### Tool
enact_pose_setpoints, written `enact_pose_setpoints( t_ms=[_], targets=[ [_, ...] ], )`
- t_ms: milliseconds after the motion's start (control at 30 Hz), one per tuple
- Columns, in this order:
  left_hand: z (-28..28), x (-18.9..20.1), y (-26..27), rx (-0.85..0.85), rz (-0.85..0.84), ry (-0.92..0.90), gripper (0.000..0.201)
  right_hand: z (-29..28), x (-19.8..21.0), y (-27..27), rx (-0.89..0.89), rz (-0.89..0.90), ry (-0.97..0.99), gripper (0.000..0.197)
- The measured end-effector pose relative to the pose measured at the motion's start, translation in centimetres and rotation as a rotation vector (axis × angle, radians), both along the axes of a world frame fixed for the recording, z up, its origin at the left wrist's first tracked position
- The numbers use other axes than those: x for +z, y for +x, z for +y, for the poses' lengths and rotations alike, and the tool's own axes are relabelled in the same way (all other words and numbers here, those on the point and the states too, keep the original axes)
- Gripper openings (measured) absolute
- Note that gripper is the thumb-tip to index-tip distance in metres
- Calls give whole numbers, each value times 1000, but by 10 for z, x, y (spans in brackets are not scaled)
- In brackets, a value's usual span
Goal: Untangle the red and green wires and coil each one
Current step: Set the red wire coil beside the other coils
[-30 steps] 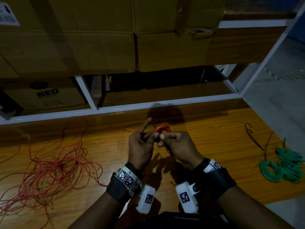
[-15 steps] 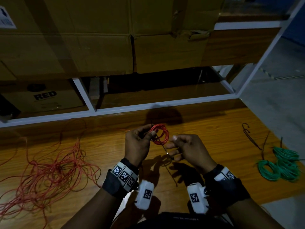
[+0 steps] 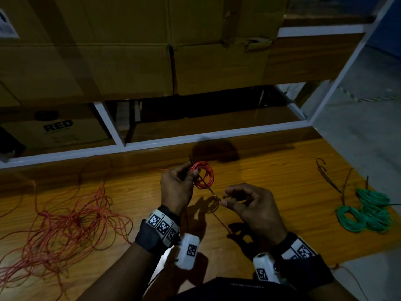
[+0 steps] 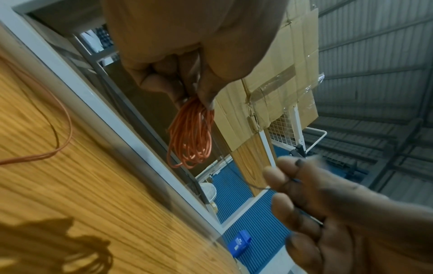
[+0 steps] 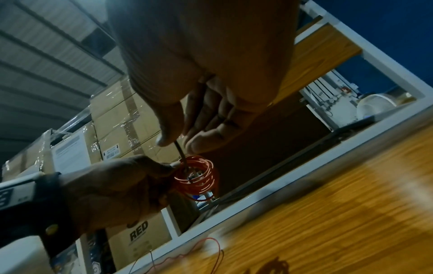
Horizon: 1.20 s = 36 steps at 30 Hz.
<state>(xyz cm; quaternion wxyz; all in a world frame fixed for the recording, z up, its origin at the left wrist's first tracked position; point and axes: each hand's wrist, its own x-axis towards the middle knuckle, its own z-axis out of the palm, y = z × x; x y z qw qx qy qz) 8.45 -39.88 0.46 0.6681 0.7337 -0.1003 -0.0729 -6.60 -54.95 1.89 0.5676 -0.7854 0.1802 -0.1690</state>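
A small red wire coil (image 3: 206,175) hangs above the wooden table (image 3: 271,170), pinched at its rim by my left hand (image 3: 191,171). A thin dark tie wire (image 3: 211,191) runs from the coil down to my right hand (image 3: 224,199), which pinches its end a little to the right and lower. The left wrist view shows the red coil (image 4: 192,137) under the left fingers (image 4: 206,96). In the right wrist view the right thumb and finger grip the dark tie wire (image 5: 179,150) just above the red coil (image 5: 199,178). A loose red wire tangle (image 3: 65,224) lies at the left. Green coils (image 3: 366,211) lie at the right.
More dark tie wires (image 3: 325,174) lie on the table near the green coils. A white shelf frame (image 3: 173,139) borders the table's far edge, with cardboard boxes (image 3: 130,51) behind it. The table's right edge drops to grey floor (image 3: 358,127).
My hands have come apart: the right hand moved right and down, drawing the dark tie wire out from the coil. The left hand keeps its hold, and the coil now shows as an open ring.
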Motion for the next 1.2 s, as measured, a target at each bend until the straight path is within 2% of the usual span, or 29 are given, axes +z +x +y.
enact_pose_setpoints(
  t_ms=[133, 233, 333, 433, 533, 700, 800, 933, 1033, 1200],
  targets=[
    [4, -2, -1, -19, -59, 56, 36, 1, -2, 6, -30, -51, -46, 14],
    [5, -3, -6, -74, -139, 106, 35, 1, 7, 11, -86, -108, -72, 18],
    [5, 0, -14, -122, -143, 100, 34, -1, 27, 22, -144, -144, -130, 19],
    [5, 4, -19, -145, -181, 110, 31, 2, 46, 31, -66, -200, -258, 9],
    [6, 9, -19, -140, -189, 88, 29, 4, 54, 36, 67, -160, -300, 4],
    [18, 13, -8, -89, -169, 90, 31, 12, 56, 25, 165, -40, -208, 3],
    [24, 13, -2, -77, -166, 93, 31, 10, 50, 19, 180, -15, -143, 13],
    [23, 12, -1, -75, -170, 98, 31, 7, 44, 15, 96, -36, -125, 15],
    [19, 17, -10, -134, -178, 122, 32, 8, 45, 18, 0, -104, -131, 17],
    [11, 18, -25, -235, -252, 132, 28, 8, 51, 31, -66, -177, -282, 19]
  ],
)
